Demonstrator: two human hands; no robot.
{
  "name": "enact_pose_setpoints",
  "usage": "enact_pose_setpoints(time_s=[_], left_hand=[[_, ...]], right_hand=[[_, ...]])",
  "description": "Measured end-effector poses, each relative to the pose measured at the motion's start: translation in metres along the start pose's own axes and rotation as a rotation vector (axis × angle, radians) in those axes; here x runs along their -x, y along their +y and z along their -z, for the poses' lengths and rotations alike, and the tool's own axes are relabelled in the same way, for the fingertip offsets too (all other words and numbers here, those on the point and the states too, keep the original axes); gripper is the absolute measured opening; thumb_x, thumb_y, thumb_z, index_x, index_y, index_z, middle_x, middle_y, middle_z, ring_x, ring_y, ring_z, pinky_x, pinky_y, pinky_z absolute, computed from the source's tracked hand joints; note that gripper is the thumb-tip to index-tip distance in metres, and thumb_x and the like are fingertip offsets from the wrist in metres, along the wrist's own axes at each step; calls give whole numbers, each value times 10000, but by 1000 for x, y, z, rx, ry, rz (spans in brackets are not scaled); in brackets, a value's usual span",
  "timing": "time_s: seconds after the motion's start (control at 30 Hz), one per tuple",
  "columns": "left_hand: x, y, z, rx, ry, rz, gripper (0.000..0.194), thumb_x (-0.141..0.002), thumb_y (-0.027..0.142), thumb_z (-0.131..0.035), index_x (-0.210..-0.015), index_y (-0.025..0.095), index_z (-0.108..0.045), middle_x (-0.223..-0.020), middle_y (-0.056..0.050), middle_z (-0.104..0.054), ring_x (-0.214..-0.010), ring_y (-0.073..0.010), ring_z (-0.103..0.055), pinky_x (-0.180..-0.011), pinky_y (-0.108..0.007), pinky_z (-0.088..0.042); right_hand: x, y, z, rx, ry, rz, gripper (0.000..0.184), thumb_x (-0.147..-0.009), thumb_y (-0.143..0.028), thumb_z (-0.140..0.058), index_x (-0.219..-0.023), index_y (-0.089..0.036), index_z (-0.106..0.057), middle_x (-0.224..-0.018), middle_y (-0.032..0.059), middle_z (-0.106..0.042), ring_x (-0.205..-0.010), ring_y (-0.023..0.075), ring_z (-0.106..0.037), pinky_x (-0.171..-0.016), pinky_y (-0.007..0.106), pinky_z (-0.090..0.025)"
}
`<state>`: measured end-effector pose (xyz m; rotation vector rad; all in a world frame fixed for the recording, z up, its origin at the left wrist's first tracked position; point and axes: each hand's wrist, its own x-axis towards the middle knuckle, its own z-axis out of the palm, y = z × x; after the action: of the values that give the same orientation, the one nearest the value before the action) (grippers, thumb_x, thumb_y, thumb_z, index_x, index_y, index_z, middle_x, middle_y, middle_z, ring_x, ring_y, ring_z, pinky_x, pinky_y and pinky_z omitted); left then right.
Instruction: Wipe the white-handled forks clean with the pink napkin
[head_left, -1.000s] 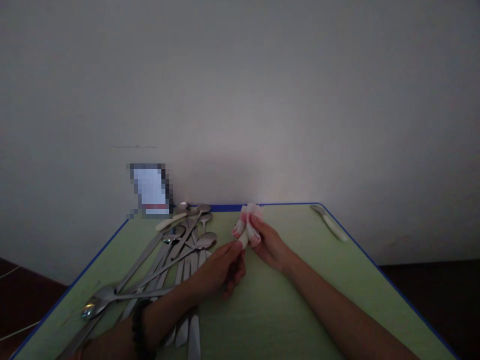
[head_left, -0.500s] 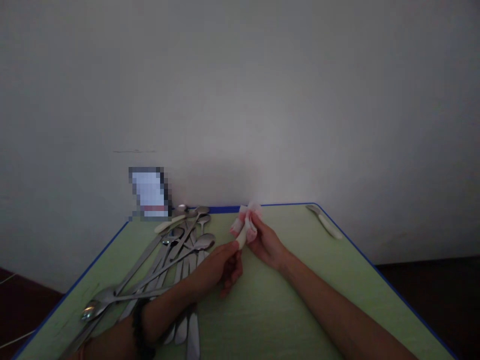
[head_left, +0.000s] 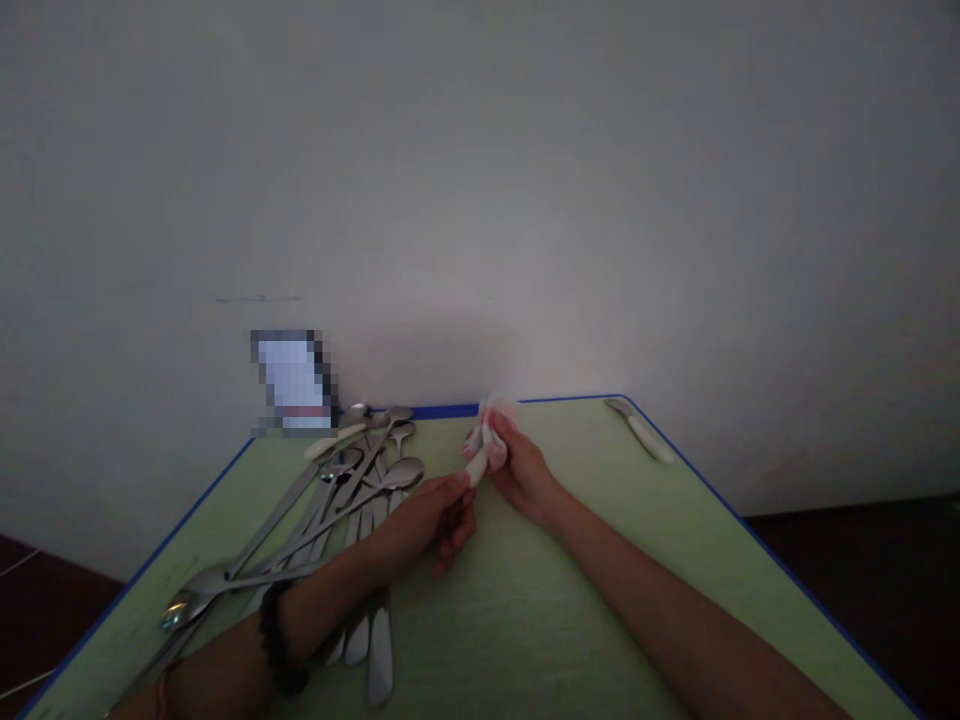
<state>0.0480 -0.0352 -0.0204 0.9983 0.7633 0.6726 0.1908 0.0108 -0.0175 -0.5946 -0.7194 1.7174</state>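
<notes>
My left hand (head_left: pixel 429 515) is closed on the lower end of a white-handled piece of cutlery (head_left: pixel 476 467), pinching it between thumb and fingers. Around the upper part of that piece is a crumpled pink-and-white cloth (head_left: pixel 493 447), which my right hand (head_left: pixel 525 472) grips. The cloth hides the metal end, so whether it is a fork or a spoon does not show. Left of my hands, and partly under my left forearm, lies a loose pile of metal spoons (head_left: pixel 403 473) and other cutlery.
A white-handled fork (head_left: pixel 643 434) lies near the far right corner of the green table (head_left: pixel 540 610). Another white handle (head_left: pixel 335 442) rests at the back of the pile. A phone-like device (head_left: pixel 294 380), blurred out, leans on the wall behind.
My right hand and the cloth have shifted slightly, with the cloth bunched more tightly around the cutlery. The whole view has moved a little; the pile and fork look unchanged.
</notes>
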Motion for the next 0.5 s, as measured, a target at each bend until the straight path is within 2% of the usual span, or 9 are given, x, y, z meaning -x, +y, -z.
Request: enact_pose_setpoints(time_s=[0.13,0.3,0.4,0.5], left_hand=[[2,4,-4,22,59,15,389,-771,551,-536,-660,203,-404,-413,79,-434,-278,-55,-301,-234,-156,-274],[4,8,-10,13,142,14,387,-774,537,-542,-645,202,-399,-401,92,-408,-277,-48,-286,-230,-143,-240],[5,10,-14,-31,221,6,386,-762,521,-550,-618,205,-382,-387,98,-386,-273,-43,-264,-228,-139,-220],[6,10,-16,-37,253,-12,377,-758,499,-544,-595,205,-372,-380,98,-375,-275,-40,-246,-229,-138,-213]], right_hand=[[4,2,-1,98,-19,58,337,-698,-490,-693,-775,-176,-597,-650,-15,-634,-604,110,-573,-629,228,-440],[4,7,1,228,-27,91,388,-710,-560,-639,-762,-179,-591,-643,-3,-622,-632,129,-567,-659,256,-429],[3,10,2,352,66,194,408,-737,-598,-577,-732,-190,-563,-647,-3,-598,-621,136,-552,-627,264,-424],[5,11,2,442,181,284,391,-743,-595,-562,-764,-205,-533,-671,-12,-565,-605,138,-538,-587,270,-423]])
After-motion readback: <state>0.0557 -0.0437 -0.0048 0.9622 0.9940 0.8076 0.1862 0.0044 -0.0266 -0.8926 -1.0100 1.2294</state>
